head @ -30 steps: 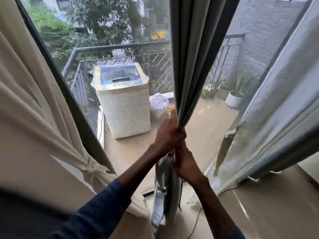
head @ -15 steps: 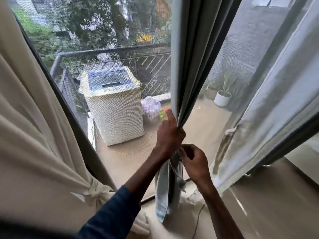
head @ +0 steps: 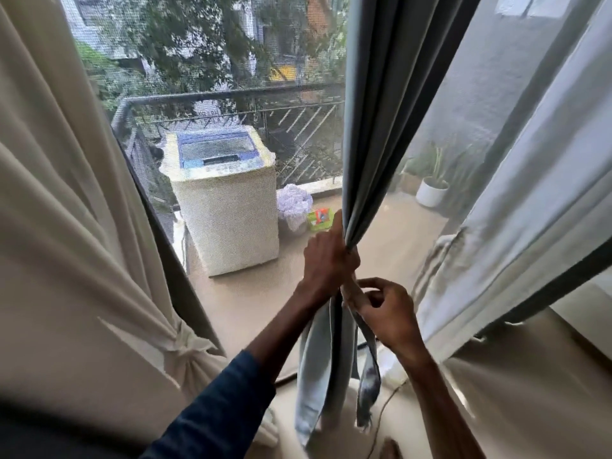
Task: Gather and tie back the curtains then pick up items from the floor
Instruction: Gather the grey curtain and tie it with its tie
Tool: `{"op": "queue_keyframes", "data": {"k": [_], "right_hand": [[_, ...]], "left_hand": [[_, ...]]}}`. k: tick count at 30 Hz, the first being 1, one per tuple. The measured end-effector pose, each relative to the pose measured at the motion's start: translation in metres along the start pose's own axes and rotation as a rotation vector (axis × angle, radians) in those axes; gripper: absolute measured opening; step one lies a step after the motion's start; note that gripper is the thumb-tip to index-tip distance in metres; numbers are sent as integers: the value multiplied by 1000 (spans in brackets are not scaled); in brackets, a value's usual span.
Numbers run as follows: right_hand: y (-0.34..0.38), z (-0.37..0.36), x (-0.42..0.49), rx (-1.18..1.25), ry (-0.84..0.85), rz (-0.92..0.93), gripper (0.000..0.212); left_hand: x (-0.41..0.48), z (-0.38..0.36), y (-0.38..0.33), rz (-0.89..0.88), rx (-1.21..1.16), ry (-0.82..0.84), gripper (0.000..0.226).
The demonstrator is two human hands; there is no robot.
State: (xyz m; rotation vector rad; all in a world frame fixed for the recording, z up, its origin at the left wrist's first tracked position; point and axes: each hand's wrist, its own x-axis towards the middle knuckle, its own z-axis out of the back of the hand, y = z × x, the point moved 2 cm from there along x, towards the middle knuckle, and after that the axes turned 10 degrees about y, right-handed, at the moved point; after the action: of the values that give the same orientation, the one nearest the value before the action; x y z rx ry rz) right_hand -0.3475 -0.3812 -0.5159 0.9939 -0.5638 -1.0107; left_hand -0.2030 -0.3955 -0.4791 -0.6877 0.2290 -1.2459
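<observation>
My right hand (head: 384, 313) pinches a narrow, limp fabric strip (head: 368, 376) just below my left hand (head: 328, 256), which is clenched round the gathered grey curtain (head: 374, 127), smooth, in deep vertical folds. At left, the cream curtain (head: 66, 226) is knotted back. Beyond the mesh (head: 231, 61) stands a boxy washing machine (head: 228, 220).

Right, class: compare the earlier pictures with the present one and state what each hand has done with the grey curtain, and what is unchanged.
The right hand left its hold directly under the left hand, shifted right and now pinches a narrow dark strip hanging beside the bunch. Unchanged: the left hand's grip on the gathered grey curtain; the cream curtain remains knotted.
</observation>
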Motion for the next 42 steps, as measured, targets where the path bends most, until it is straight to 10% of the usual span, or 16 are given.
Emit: {"op": "queue_keyframes", "data": {"k": [6,12,22,28,32,42], "right_hand": [[-5,34,6,-160,192,135,32],[-12,71,22,-158,82,265,1],[-17,55,59,-170,-54,323,10],[-31,34,64,-217,-288,235,50],[-23,16,63,-108,-143,222,6],[-32,-1,74,27,168,258,31]], "left_hand": [[5,18,23,-6,-27,132,9],[-2,22,31,-156,-27,290,28],[-7,16,32,-241,26,464,37],[6,17,56,-197,55,498,29],[9,17,56,-200,33,508,32],[14,20,47,-266,-36,485,53]]}}
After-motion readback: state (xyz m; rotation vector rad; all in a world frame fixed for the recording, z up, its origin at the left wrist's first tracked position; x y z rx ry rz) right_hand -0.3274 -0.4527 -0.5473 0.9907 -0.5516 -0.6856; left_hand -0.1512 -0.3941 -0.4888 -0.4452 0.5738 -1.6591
